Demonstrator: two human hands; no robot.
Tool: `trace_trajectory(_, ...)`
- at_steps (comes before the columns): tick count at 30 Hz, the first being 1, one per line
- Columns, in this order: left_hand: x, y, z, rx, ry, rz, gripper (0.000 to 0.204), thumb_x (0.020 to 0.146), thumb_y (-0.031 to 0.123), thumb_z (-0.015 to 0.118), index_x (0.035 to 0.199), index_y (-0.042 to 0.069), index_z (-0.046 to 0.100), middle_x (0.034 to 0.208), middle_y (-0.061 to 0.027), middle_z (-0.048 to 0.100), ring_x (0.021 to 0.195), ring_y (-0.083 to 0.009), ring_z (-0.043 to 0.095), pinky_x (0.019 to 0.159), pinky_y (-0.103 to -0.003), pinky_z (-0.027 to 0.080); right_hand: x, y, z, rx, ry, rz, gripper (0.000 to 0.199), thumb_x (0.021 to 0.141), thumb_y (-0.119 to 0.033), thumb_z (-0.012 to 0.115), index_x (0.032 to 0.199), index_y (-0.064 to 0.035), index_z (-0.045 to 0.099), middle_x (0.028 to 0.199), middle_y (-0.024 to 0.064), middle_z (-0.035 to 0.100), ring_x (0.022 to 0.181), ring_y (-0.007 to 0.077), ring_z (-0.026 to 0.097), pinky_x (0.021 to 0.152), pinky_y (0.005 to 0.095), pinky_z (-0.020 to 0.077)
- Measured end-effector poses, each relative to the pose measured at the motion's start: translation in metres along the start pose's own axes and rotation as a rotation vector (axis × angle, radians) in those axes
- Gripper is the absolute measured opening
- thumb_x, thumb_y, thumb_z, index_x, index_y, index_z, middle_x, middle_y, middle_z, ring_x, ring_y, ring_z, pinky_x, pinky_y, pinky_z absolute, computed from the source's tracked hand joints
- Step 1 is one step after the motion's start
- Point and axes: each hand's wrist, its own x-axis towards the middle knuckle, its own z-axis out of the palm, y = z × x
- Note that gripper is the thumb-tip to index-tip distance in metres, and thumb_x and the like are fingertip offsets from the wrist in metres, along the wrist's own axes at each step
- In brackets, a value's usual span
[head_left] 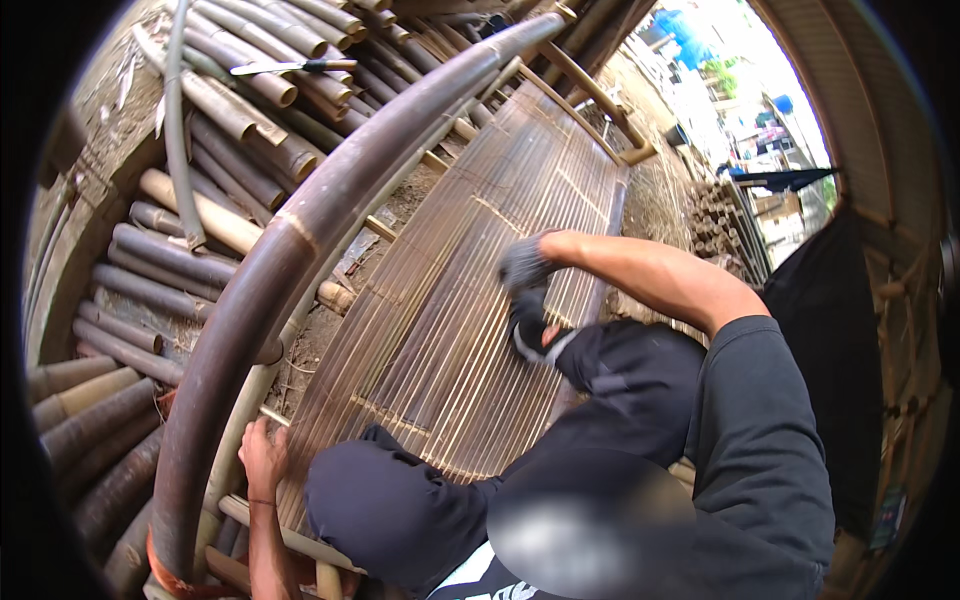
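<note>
A long bamboo bench [440, 350] with a seat of split brown slats stretches away in front of me. My left hand [263, 455], bare with a thin band at the wrist, is at the seat's near left edge, its fingers curled over that edge beside a thin pale stick [273, 414]. My right hand [524, 266], in a grey glove, is over the middle of the slats and smeared by motion; what it holds, if anything, cannot be made out. Just below it, my foot [532, 335] in a dark covering rests on the slats, toes showing.
A thick curved bamboo pole [290, 240] runs along the bench's left side. Beyond it lie piles of cut bamboo [160, 270] and a knife [290, 67]. More stacked bamboo [722, 225] stands at the far right, near a dark hanging sheet [825, 340].
</note>
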Motion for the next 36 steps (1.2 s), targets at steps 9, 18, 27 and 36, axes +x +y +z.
trace_trajectory(9,0.008,0.319,-0.194,-0.612,-0.537,1.002,0.038,0.092,0.018,0.062,0.123,-0.003,0.061,0.103,-0.0145,0.068,0.096,-0.0241,0.065,0.088,-0.035,0.05,-0.148,0.185,0.028,0.994,0.389,1.043,0.03,0.086,-0.019,0.055,0.095,0.0068,0.067,0.081,0.0245,0.067,0.062,0.0322,0.068,0.055,0.0444,0.0566)
trace_trajectory(18,0.046,0.508,-0.168,-0.717,-0.876,1.435,0.047,0.084,0.014,0.061,0.131,0.013,0.062,0.107,-0.0081,0.06,0.092,-0.0242,0.058,0.083,-0.035,0.045,-0.162,0.426,0.044,0.64,0.964,1.386,0.06,0.083,-0.041,0.062,0.125,0.0022,0.061,0.126,0.0286,0.06,0.121,0.0377,0.058,0.1,0.0446,0.0467)
trace_trajectory(27,0.175,0.549,-0.115,-0.806,-0.751,0.494,0.022,0.077,0.008,0.07,0.094,-0.004,0.073,0.101,-0.0188,0.066,0.093,-0.0271,0.065,0.086,-0.037,0.052,-0.129,0.545,-0.029,0.722,1.111,1.3,0.063,0.085,-0.03,0.059,0.14,-0.0067,0.04,0.121,0.0289,0.063,0.115,0.039,0.062,0.1,0.0449,0.0477)
trace_trajectory(36,0.225,0.531,-0.048,-0.029,-0.635,0.327,0.023,0.085,0.009,0.067,0.107,0.002,0.069,0.1,-0.0141,0.068,0.095,-0.0283,0.065,0.087,-0.036,0.051,-0.071,0.682,-0.04,0.524,1.246,1.216,0.028,0.09,-0.023,0.052,0.099,-0.0027,0.07,0.099,0.0276,0.068,0.098,0.0398,0.068,0.089,0.0484,0.0519)
